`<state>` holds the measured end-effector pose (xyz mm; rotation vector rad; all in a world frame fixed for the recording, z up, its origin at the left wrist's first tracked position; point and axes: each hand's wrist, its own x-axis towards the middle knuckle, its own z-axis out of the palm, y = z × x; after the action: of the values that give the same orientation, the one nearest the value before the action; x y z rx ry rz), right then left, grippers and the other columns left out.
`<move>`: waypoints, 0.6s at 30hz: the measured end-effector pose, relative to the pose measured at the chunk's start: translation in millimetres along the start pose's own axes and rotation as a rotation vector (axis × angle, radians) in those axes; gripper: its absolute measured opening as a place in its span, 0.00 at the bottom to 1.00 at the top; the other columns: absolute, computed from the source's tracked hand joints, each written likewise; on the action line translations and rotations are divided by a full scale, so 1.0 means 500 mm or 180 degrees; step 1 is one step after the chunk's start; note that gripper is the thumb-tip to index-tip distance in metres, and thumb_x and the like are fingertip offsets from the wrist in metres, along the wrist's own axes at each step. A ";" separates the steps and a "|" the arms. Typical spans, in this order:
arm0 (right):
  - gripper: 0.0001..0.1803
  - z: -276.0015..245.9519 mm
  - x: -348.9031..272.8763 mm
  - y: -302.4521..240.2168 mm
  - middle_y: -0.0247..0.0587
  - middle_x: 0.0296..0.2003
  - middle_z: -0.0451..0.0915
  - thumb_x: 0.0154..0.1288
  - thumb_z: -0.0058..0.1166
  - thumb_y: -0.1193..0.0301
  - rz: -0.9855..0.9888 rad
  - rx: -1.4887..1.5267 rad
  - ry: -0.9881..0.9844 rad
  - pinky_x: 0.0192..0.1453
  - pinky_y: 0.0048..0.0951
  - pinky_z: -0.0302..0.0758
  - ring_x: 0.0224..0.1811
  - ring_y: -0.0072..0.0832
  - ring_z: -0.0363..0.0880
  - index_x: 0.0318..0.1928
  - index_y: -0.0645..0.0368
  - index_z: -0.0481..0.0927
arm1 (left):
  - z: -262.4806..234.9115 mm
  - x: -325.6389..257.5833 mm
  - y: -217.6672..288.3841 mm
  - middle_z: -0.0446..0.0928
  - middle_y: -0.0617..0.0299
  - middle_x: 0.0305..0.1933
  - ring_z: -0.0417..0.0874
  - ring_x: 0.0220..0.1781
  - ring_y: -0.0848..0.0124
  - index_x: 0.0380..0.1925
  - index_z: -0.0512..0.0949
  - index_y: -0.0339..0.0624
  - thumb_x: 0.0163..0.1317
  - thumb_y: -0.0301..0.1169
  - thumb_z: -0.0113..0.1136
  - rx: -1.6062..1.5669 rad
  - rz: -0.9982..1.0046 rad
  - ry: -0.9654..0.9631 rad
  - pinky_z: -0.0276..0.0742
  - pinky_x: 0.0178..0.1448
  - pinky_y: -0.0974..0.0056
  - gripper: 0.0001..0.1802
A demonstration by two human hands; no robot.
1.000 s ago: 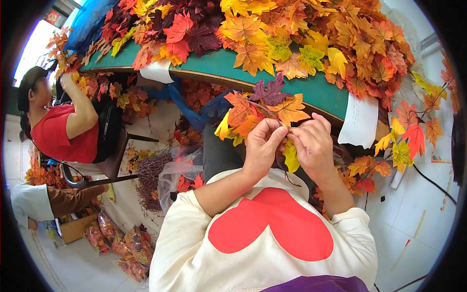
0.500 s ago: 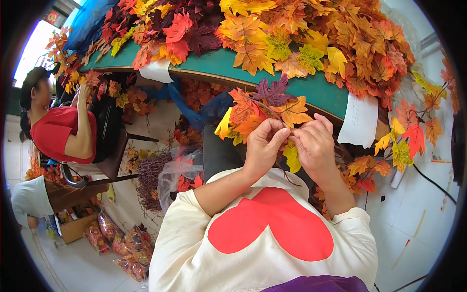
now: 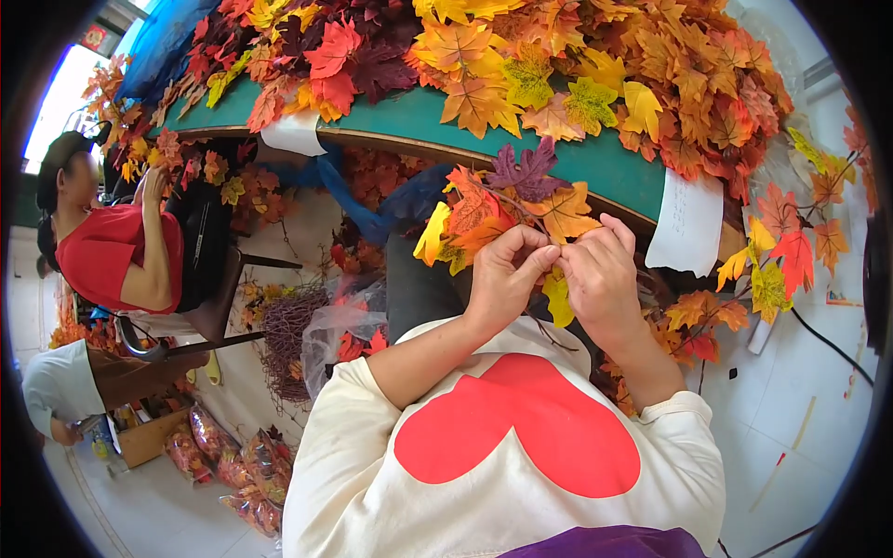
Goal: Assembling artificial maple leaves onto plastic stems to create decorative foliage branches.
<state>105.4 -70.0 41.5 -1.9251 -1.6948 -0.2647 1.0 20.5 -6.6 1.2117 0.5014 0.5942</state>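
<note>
In front of my chest, both hands pinch the thin brown stem of an artificial maple leaf branch (image 3: 476, 219). Its leaves are red, orange, yellow and dark purple, and they fan out beyond my fingers toward the table. My left hand (image 3: 507, 279) grips the stem with thumb and forefinger. Right beside it, fingertips touching, my right hand (image 3: 600, 279) is closed on the same stem. A yellow leaf (image 3: 557, 298) hangs between the two hands, and the stem's thin end trails below them. The exact spot between my fingertips is hidden.
A green table (image 3: 391, 121) bears a heap of loose artificial leaves (image 3: 688, 84). White paper (image 3: 686, 228) hangs off its edge. A leafy garland (image 3: 772, 260) dangles at right. Left are a seated person in red (image 3: 121, 251), a twig bundle (image 3: 293, 344) and bagged leaves (image 3: 251, 465).
My fingertips have drawn slightly closer together on the stem, and the branch has barely shifted. At left, the seated person's hands have moved slightly.
</note>
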 end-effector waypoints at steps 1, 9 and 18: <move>0.03 0.004 -0.003 -0.001 0.38 0.21 0.68 0.50 0.55 0.77 0.0010 0.0002 -0.0004 0.56 0.41 0.64 0.31 0.32 0.71 0.25 0.61 0.73 | 0.002 -0.001 -0.002 0.74 0.70 0.22 0.71 0.24 0.85 0.29 0.74 0.37 0.60 0.28 0.57 0.0001 -0.0010 -0.0003 0.68 0.25 0.78 0.05; 0.05 -0.006 0.023 0.055 0.39 0.23 0.73 0.54 0.54 0.73 0.0165 0.0349 -0.0407 0.57 0.41 0.63 0.33 0.35 0.73 0.28 0.62 0.75 | -0.001 0.019 0.014 0.76 0.65 0.33 0.75 0.30 0.80 0.38 0.75 0.36 0.66 0.33 0.48 -0.1358 -0.0933 -0.0109 0.74 0.34 0.75 0.11; 0.07 -0.022 0.067 0.102 0.41 0.21 0.75 0.57 0.53 0.72 0.0207 0.0600 -0.0510 0.58 0.40 0.62 0.29 0.35 0.74 0.27 0.62 0.78 | -0.025 0.017 0.027 0.75 0.59 0.44 0.77 0.40 0.73 0.51 0.69 0.35 0.66 0.30 0.46 -0.2179 -0.1440 -0.0436 0.76 0.45 0.69 0.16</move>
<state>162.9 -49.8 53.2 -1.8982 -1.6877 0.0741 -2.8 38.3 2.4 0.4586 0.3899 0.2506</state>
